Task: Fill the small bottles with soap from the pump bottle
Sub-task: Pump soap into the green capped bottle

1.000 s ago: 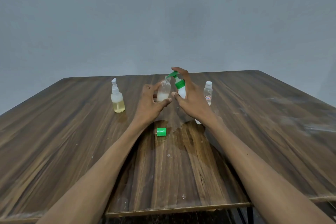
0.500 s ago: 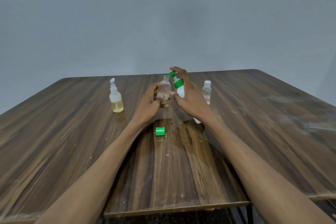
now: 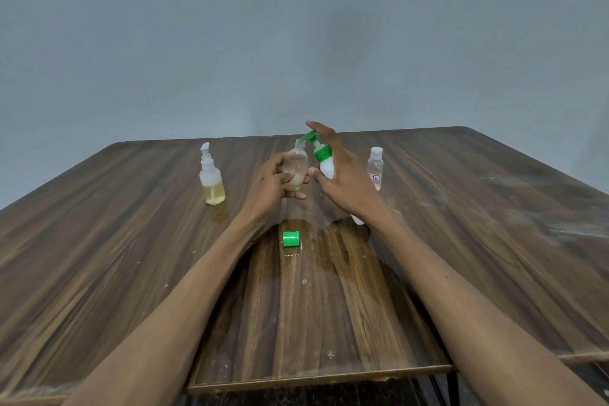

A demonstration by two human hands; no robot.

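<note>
My left hand [image 3: 273, 186] grips a small clear bottle [image 3: 296, 165] with some whitish soap at its bottom, held up with its open neck under the green spout. My right hand [image 3: 346, 180] holds the white pump bottle [image 3: 324, 161] with a green collar, and its forefinger lies on top of the green pump head [image 3: 310, 136]. The pump bottle leans toward the small bottle. A loose green cap [image 3: 291, 238] lies on the wooden table [image 3: 131, 257] just in front of my hands.
A small pump bottle with yellow liquid [image 3: 211, 180] stands to the left. A clear capped bottle with a small label [image 3: 375, 167] stands to the right behind my right hand. The table's front edge runs close to me.
My left hand has shifted its grip on the small bottle, with its fingers now wrapped further around the lower part. The pump bottle and the right hand stay nearly in place.
</note>
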